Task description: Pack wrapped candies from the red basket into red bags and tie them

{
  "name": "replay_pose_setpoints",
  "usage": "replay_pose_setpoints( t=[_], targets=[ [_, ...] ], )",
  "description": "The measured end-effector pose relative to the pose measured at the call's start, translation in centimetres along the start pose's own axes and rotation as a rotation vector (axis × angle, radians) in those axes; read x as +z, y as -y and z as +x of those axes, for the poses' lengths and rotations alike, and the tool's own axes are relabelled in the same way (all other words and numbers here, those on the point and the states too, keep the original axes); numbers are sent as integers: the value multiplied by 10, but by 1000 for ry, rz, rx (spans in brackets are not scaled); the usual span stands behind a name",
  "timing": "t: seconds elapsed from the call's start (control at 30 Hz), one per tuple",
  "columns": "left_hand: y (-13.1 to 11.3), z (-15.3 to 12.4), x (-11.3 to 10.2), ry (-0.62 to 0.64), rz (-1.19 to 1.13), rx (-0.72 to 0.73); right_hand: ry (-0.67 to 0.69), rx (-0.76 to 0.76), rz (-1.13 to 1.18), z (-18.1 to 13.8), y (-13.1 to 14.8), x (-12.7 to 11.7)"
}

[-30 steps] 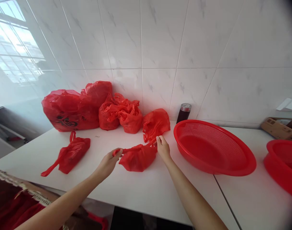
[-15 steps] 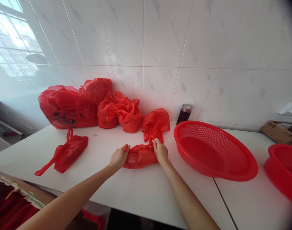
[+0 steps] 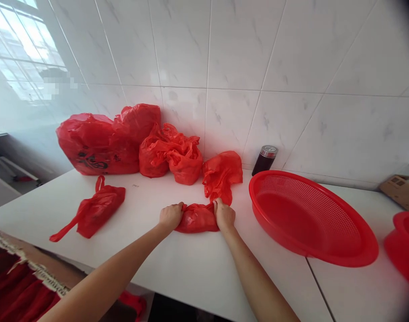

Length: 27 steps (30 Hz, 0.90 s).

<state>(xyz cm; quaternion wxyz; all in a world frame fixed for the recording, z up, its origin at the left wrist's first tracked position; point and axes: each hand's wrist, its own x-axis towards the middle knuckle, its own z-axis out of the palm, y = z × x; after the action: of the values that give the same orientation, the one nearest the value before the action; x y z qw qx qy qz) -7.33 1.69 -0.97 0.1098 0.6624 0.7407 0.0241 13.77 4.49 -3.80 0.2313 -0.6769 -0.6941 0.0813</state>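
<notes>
A small red plastic bag point(image 3: 197, 218) lies bunched on the white counter point(image 3: 198, 264) in front of me. My left hand point(image 3: 171, 215) is closed on its left end. My right hand point(image 3: 224, 214) is closed on its right end, so the bag is squeezed between both hands. Just behind it stands another crumpled red bag point(image 3: 222, 174). A large red colander basin point(image 3: 312, 219) sits to the right of my right hand.
Several filled red bags point(image 3: 104, 143) lean on the tiled wall at the back left. A small tied red bag point(image 3: 93, 208) lies on the counter's left part. A dark flask point(image 3: 264, 160) stands by the wall. A second red basin point(image 3: 404, 243) and a cardboard box point(image 3: 401, 190) are at far right.
Both hands have drawn together, from holding the bag's handles stretched apart to pressing its two ends inward. The bag has become a compact bundle.
</notes>
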Motion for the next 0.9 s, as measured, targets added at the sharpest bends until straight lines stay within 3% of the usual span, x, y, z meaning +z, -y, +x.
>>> replay_pose_setpoints(
  t=[0.37, 0.5, 0.6, 0.73, 0.8, 0.9],
  targets=[
    [33, -11, -30, 112, -91, -81, -199, 161, 225, 2, -11, -3],
    [16, -15, -43, 8, -168, -44, -267, 117, 353, 1, -11, -3],
    [-17, -19, -46, -126, -221, 121, -307, 69, 451, -2, -10, -4],
    [-50, -18, -37, -54, -272, 323, -359, 78, 575, -5, -11, -7],
    [-46, -16, -36, 1, -310, 324, -389, 134, 635, -4, -14, -10],
    [-14, -18, -51, 25, -424, 276, -387, 206, 703, -1, -19, -11]
  ],
)
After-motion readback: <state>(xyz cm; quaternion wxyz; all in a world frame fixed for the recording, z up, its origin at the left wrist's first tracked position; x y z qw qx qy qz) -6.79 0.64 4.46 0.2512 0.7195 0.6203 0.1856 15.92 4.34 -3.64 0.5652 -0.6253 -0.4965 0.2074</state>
